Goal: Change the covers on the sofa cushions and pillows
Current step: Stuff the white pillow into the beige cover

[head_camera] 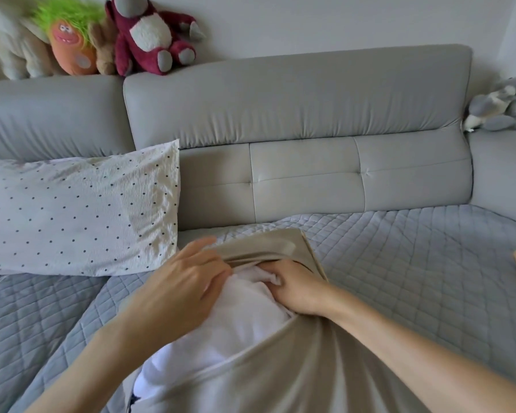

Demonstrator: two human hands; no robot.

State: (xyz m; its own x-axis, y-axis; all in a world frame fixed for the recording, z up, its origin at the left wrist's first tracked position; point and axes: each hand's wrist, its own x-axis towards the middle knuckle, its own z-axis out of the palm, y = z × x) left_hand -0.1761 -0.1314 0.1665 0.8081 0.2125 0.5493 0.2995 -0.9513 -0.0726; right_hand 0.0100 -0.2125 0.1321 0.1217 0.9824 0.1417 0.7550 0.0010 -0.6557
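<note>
Left hand (188,281) is pinching the edge of the smooth beige fabric cushion cover (295,374) while the right hand (298,289) grips the soft white cushion insert (242,320) on the grey quilted sofa seat (414,263).

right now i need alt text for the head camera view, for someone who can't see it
Two hands work a white pillow insert at the opening of a beige cover on a grey quilted sofa: the left hand holds the cover's edge, the right hand grips the insert. A polka-dot pillow leans at left.
</note>
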